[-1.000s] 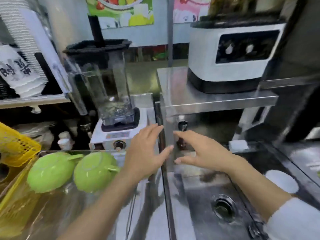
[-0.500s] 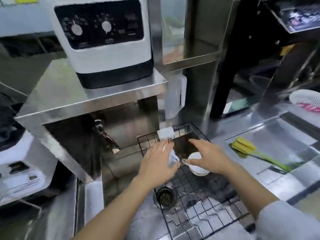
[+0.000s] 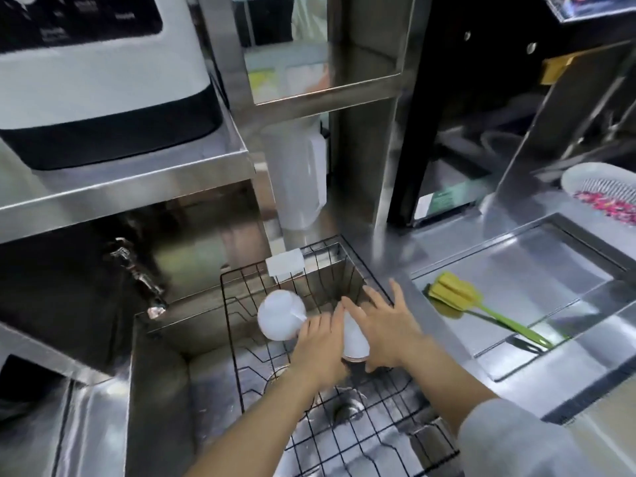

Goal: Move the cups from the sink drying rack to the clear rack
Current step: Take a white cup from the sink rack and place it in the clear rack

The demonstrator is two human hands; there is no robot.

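Note:
A black wire drying rack (image 3: 378,438) sits inside the steel sink (image 3: 161,390). Both my hands are over its far end. My left hand (image 3: 318,349) grips a white translucent cup (image 3: 280,315), raised and tipped on its side with its round end facing me. My right hand (image 3: 385,333) wraps around a second white cup (image 3: 354,340), which lies tilted between the two hands just above the rack wires. The clear rack is out of view.
A faucet (image 3: 137,273) sticks out under the steel shelf (image 3: 137,180) carrying a white appliance (image 3: 103,74). A translucent jug (image 3: 299,180) stands behind the rack. A yellow sponge brush (image 3: 454,292) lies in the right basin, a white colander (image 3: 602,187) beyond it.
The view swung right and down from the blender and green cups to the sink. Both hands dropped onto the white cups, and the left hand lifted one off the rack.

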